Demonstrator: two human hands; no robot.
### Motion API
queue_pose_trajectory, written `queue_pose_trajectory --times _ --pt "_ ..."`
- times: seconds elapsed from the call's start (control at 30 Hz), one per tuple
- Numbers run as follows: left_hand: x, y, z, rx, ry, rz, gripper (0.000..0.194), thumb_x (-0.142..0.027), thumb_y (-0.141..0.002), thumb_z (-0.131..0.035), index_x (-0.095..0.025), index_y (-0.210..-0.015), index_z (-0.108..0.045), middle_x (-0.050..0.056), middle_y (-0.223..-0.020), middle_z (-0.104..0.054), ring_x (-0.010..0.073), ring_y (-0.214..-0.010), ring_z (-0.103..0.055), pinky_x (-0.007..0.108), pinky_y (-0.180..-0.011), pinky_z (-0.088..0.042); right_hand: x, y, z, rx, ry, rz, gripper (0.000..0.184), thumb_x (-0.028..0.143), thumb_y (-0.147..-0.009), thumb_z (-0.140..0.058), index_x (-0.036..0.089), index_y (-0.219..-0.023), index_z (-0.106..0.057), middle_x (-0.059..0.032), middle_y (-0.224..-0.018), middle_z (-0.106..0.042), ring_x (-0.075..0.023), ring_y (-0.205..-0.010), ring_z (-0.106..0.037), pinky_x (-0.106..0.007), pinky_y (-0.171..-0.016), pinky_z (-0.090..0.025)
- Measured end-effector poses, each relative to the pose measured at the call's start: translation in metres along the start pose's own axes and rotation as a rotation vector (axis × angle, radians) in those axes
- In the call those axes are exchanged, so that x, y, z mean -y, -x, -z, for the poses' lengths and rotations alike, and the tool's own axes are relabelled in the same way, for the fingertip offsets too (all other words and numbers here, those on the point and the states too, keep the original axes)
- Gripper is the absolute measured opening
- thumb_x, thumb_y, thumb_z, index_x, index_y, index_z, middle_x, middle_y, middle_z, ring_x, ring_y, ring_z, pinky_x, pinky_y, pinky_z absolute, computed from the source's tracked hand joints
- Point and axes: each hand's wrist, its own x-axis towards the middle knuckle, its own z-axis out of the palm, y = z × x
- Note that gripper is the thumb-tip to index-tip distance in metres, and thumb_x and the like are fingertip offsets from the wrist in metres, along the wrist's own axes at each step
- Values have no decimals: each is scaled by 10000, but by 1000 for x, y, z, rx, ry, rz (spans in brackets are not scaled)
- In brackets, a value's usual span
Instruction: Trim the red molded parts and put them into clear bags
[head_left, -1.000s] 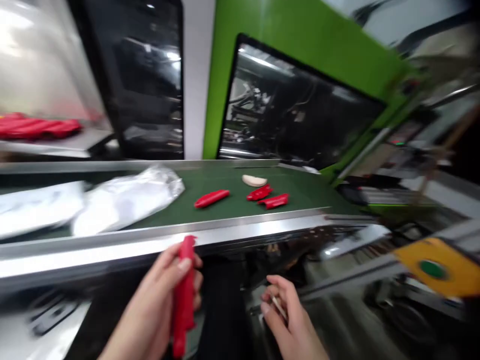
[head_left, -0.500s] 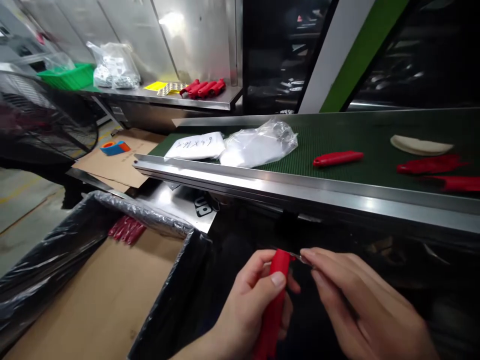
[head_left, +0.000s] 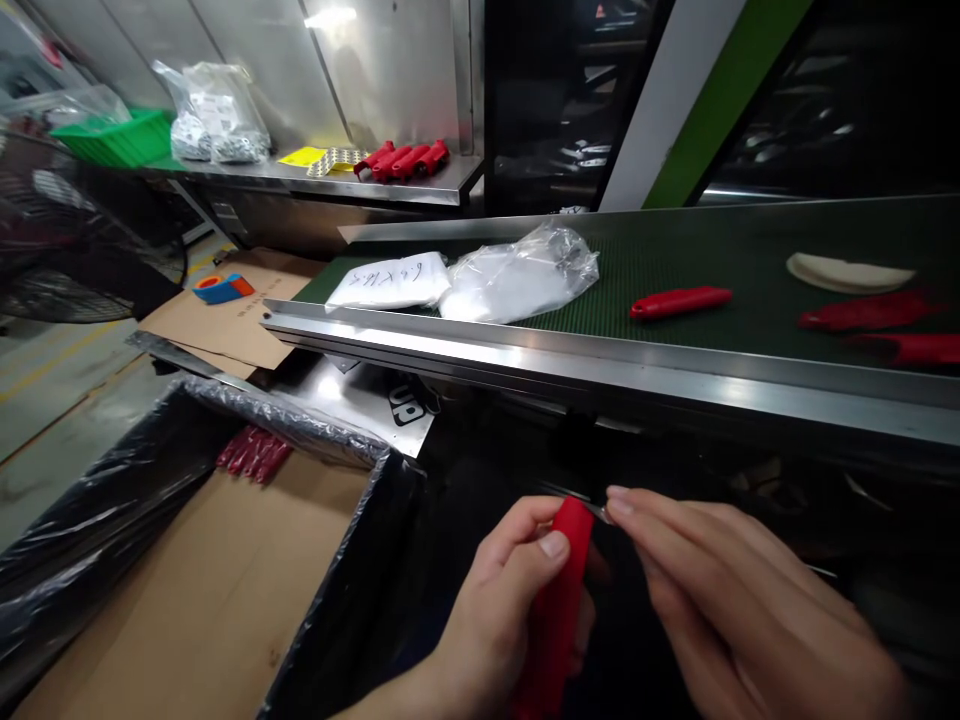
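My left hand [head_left: 495, 610] is closed around a red plastic handle [head_left: 556, 610], held upright below the conveyor's rail. My right hand [head_left: 739, 600] pinches a thin metal blade [head_left: 598, 510] and holds its tip against the top of that handle. On the green conveyor belt [head_left: 750, 250] lie a red handle [head_left: 679, 301], two more red parts [head_left: 870, 312] at the right edge, and a cream-coloured part [head_left: 847, 272].
Two clear plastic bags [head_left: 517, 280] lie at the belt's left end. A cardboard box lined with black plastic [head_left: 187, 580] stands at lower left with red handles [head_left: 253, 452] inside. More red handles [head_left: 401, 160] sit on a steel shelf, beside a green basket [head_left: 112, 135].
The view swung left from the green machine to the belt's end and the box. My right hand came across to the handle's top with the blade; since half a second ago, little has moved.
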Motion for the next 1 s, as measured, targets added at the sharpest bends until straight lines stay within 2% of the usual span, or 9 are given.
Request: queue_pose_trajectory --times 0.23,0.5,0.7,0.87,1.0 --pt "0 -1 0 -14 4 9 298 -415 -877 -559 -163 -1035 -569 40 -845 -624 61 -465 -503 146 -386 -381 -3 1 0 27 -5 13 383 7 -876 -542 97 -1243 -604 -111 -1205 -632 -202 -1099 -586 -362 -957 -448" --pt "-1 -2 -2 -16 -18 13 283 -408 -884 -544 -158 -1016 -566 23 -736 -610 62 -435 -475 152 -393 -382 -9 5 1 49 3 45 410 -3 -861 -562 85 -1260 -597 -119 -1226 -628 -208 -1112 -582 -367 -942 -457" --pt "-2 -2 0 -48 -24 38 307 -442 -885 -541 -176 -1032 -582 37 -883 -615 60 -483 -491 163 -411 -389 -7 5 -1 66 -1 64 389 22 -865 -574 94 -1244 -616 -115 -1195 -639 -212 -1080 -595 -365 -915 -468" --pt "-9 -9 1 -100 -35 111 343 -491 -890 -508 -206 -1065 -586 -5 -714 -554 83 -488 -490 162 -412 -399 -1 8 -5 60 -31 65 366 29 -868 -567 105 -1220 -631 -108 -1148 -652 -210 -1037 -600 -366 -875 -462" --pt "-18 -16 0 -82 -40 64 315 -456 -905 -487 -208 -1068 -592 15 -845 -593 75 -506 -482 155 -398 -391 0 14 -8 119 -2 94 401 52 -867 -567 124 -1257 -620 -98 -1195 -642 -209 -1033 -601 -352 -865 -447"
